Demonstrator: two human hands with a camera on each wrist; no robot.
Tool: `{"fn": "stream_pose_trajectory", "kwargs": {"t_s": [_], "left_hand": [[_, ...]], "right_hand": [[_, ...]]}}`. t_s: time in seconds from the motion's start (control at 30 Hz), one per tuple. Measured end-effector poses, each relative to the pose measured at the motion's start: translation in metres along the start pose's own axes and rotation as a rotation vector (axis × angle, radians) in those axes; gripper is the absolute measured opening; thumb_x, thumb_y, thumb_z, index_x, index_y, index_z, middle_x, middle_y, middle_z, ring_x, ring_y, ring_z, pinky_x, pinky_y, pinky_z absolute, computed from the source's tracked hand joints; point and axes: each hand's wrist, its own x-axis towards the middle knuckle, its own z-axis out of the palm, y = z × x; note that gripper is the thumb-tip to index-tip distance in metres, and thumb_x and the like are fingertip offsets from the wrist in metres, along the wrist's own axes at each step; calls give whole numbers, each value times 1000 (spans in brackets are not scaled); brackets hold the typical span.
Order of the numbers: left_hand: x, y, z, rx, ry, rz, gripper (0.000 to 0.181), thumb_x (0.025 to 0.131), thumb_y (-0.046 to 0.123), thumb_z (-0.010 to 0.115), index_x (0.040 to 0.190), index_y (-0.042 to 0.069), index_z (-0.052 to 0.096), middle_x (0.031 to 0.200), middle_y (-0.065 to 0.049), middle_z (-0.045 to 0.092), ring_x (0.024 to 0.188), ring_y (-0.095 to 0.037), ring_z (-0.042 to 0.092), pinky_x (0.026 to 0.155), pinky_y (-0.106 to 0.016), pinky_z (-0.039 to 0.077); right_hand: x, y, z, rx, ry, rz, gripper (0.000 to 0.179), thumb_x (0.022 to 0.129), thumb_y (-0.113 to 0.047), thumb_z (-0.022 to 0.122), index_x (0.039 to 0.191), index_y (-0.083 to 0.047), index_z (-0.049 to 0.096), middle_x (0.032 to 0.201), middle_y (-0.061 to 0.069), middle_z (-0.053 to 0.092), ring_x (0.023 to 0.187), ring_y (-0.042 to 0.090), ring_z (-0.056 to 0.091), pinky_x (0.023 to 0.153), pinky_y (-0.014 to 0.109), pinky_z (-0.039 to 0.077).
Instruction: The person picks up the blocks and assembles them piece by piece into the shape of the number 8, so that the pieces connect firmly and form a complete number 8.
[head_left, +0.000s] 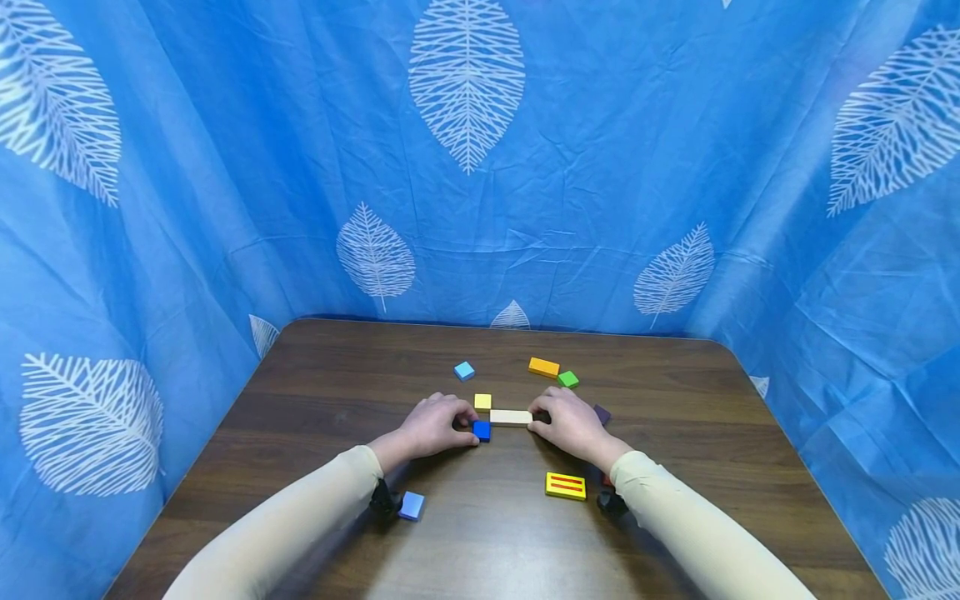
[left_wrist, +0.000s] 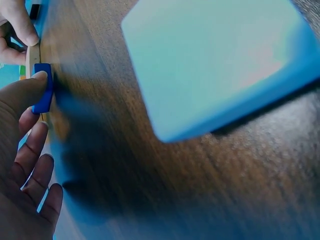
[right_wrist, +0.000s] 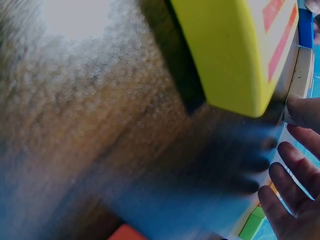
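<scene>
Near the middle of the tabletop (head_left: 337,367), your left hand (head_left: 431,425) pinches the blue block (head_left: 482,431) between thumb and index; its other fingers (left_wrist: 39,175) are loosely spread and hold nothing. Your right hand (head_left: 570,421) pinches the far-right end of the pale block (head_left: 511,418), thumb on the near face, remaining fingers apart. The blue block is at the pale block's left end; whether they touch cannot be determined. The small yellow block (head_left: 482,402) sits just behind that same end.

Risks, in my judgement: uneven pressure from your two hands could skew the pale block, since you grip it at one end only. Pushing the blue block too far back could shove the yellow one out of place. Lowering your left wrist could knock the light blue block (head_left: 412,506); a rightward, downward shift of your right could catch the striped block (head_left: 566,486).
</scene>
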Motion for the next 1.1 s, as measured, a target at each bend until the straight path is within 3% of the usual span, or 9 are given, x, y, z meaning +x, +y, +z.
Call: {"fn": "stream_pose_trajectory", "kwargs": {"t_s": [1.1], "left_hand": [[0, 0, -1, -12, -14, -9, 25, 90, 37, 80, 106, 20, 74, 101, 6, 67, 100, -18, 55, 94, -46, 43]], "right_hand": [[2, 2, 0, 12, -17, 17, 20, 89, -32, 81, 105, -19, 76, 101, -6, 63, 92, 14, 56, 89, 37, 51]]}}
